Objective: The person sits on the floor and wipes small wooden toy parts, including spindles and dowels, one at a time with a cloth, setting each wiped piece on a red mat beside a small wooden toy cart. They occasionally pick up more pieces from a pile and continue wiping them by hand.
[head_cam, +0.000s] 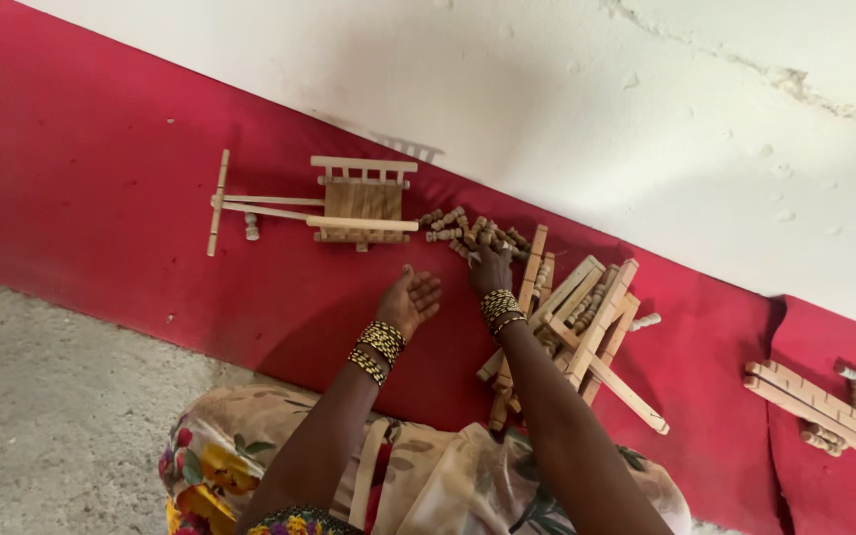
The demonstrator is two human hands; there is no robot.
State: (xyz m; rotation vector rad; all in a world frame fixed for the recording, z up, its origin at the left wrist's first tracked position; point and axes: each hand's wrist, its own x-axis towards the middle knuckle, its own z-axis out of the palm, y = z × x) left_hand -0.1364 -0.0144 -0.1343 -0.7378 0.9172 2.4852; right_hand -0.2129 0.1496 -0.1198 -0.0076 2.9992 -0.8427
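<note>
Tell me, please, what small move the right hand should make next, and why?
Probably close the fingers on one peg: the right hand rests on the pile of small wooden pegs, while the left hand waits open, palm up, beside it, below the wooden cart.

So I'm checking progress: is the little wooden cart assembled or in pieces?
Assembled: the cart lies whole on the red cloth, railed bed joined to its shafts.
</note>
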